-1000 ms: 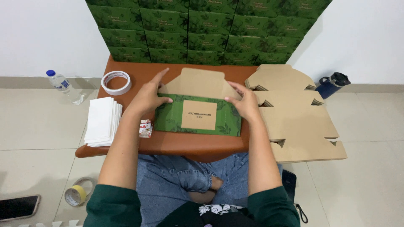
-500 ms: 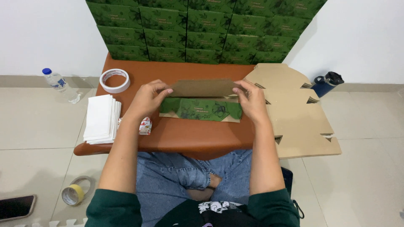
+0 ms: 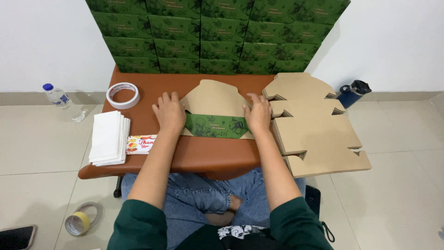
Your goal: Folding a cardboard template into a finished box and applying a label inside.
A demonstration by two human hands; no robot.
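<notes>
Head view | left hand [image 3: 169, 112] and right hand [image 3: 257, 112] lay flat, fingers spread, on the box flat [image 3: 216, 111] | step looked like folding its flaps | next move called for a firm crease

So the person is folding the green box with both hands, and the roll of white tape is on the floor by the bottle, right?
Not quite. The white tape roll sits on the brown table, as the head view shows. Both hands do press the green box.
</notes>
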